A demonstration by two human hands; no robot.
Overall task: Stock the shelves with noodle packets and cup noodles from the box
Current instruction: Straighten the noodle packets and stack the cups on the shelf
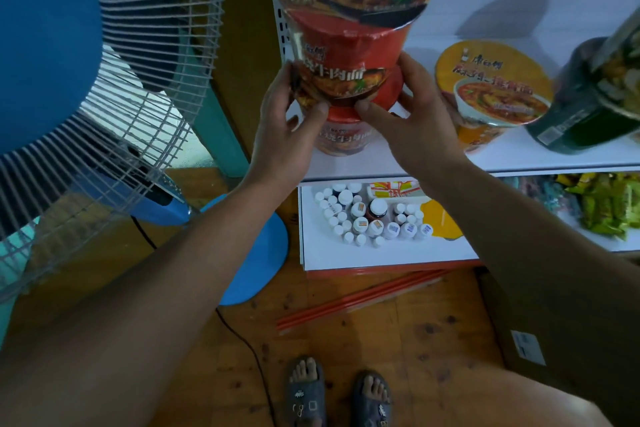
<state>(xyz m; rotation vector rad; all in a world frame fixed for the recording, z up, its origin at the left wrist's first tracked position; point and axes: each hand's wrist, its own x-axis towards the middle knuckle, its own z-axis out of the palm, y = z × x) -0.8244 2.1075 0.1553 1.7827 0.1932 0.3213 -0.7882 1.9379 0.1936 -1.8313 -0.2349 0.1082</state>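
Observation:
A red cup of noodles (349, 28) stands on top of a second red cup (346, 135) at the left end of the white shelf (519, 156). My left hand (291, 128) grips the upper cup's lower left side, thumb on its front. My right hand (415, 111) grips its lower right side. To the right on the same shelf sit an orange cup of noodles (491, 90) and a dark green cup (588, 104), both tilted.
A blue standing fan (104, 87) is close on the left, its base (256, 253) by the shelf. The lower shelf (346, 253) carries several small white bottles (367, 218) and green packets (606, 208). A cardboard box (540, 329) stands at the right. Red strips (356, 302) lie on the wooden floor.

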